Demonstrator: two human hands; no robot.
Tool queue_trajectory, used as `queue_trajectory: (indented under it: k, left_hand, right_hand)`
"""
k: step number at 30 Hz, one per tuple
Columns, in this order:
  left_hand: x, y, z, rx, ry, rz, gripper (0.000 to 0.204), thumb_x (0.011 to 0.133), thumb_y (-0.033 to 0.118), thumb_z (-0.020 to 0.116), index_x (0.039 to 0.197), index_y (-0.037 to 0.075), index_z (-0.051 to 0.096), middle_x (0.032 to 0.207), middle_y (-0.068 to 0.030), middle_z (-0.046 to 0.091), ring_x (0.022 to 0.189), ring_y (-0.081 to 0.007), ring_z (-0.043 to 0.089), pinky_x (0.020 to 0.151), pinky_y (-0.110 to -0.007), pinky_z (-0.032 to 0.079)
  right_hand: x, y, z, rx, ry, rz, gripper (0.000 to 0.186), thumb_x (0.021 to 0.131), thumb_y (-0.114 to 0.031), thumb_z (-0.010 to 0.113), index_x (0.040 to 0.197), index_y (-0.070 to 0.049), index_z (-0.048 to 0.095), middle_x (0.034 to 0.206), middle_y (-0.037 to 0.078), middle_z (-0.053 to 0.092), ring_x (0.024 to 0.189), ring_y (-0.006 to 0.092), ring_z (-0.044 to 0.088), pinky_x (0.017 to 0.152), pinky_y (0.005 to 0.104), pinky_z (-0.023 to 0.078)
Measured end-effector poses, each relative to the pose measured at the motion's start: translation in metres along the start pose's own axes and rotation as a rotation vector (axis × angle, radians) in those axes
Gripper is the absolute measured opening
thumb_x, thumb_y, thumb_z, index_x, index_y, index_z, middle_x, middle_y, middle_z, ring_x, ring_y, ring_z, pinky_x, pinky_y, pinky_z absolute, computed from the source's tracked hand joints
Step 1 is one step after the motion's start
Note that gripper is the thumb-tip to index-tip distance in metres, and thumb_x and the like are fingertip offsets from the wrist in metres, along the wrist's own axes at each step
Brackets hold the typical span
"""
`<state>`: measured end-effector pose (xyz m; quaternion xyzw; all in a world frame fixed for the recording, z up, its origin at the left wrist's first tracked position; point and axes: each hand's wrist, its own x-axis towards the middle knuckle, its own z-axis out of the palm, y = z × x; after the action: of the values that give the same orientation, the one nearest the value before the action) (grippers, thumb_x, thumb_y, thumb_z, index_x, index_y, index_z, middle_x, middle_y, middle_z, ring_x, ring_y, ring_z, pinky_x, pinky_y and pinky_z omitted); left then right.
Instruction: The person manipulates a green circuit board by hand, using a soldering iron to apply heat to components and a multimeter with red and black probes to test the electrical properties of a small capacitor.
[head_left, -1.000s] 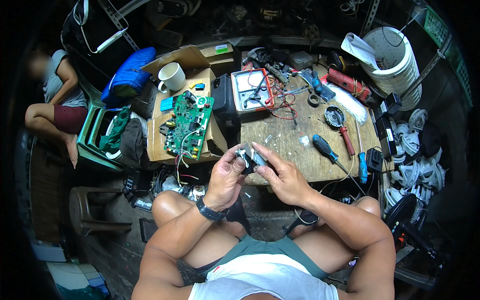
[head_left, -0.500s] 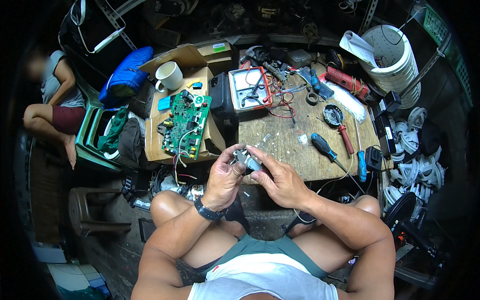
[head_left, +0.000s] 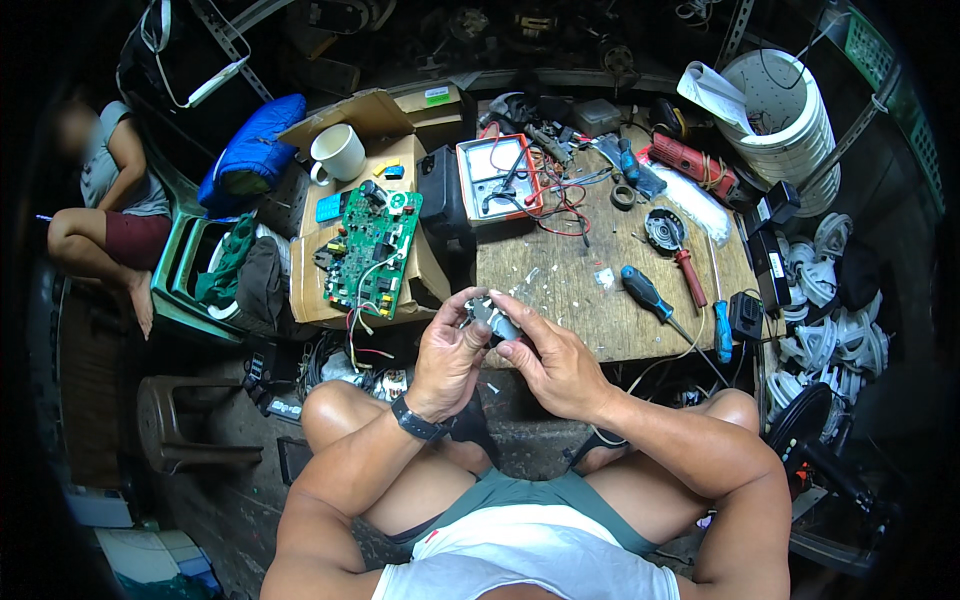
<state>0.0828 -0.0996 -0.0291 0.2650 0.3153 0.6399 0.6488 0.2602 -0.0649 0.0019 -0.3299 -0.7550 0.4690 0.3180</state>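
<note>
Right hand [head_left: 552, 362] shifted slightly leftward; it and left hand [head_left: 448, 360], curled, pinch a grey part [head_left: 500, 327] by the counter's [head_left: 575, 300] near-left corner: probably light, rigid, best side-gripped.

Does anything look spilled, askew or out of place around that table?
Two mild oddities: pale scraps lie scattered on the wooden table, like debris, and a white mug sits on the cardboard box near a bare green circuit board, a strange spot for a cup.

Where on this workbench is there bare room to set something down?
Mainly the wooden tabletop between the orange-rimmed tray, the larger blue screwdriver and the near edge, though small scraps dot it. Crowded: the back, around the red power tool.
</note>
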Motion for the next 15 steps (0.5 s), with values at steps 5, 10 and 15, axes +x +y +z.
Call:
queue_trajectory:
  k: [5,10,15]
  left_hand:
    - [0.0008,-0.0026,0.0005,0.017,0.034,0.005,0.049,0.091,0.015,0.073,0.134,0.006,0.051,0.117,-0.0039,0.06,0.106,-0.0138,0.063,0.091,-0.028,0.054]
    - [0.0017,-0.0044,-0.0015,0.011,0.057,-0.021,0.048,0.091,0.016,0.073,0.133,0.007,0.051,0.117,-0.0029,0.06,0.105,-0.0125,0.062,0.089,-0.026,0.054]
    - [0.0023,-0.0057,-0.0029,0.084,0.067,0.015,0.048,0.092,0.02,0.073,0.133,0.007,0.051,0.114,-0.003,0.061,0.103,-0.0133,0.062,0.087,-0.027,0.055]
  right_hand:
    - [-0.0006,0.0044,0.0041,-0.008,0.038,-0.025,0.054,0.099,-0.02,0.059,0.15,-0.016,0.041,0.125,0.022,0.062,0.107,0.0392,0.066,0.086,0.0433,0.053]
    - [-0.0005,0.0039,0.0038,-0.037,0.04,-0.016,0.054,0.099,-0.021,0.059,0.15,-0.015,0.041,0.124,0.022,0.063,0.107,0.0389,0.066,0.086,0.043,0.053]
    - [0.0005,0.0007,0.0023,-0.056,0.036,-0.007,0.052,0.1,-0.02,0.058,0.149,-0.015,0.042,0.124,0.022,0.063,0.106,0.0384,0.066,0.085,0.0434,0.054]
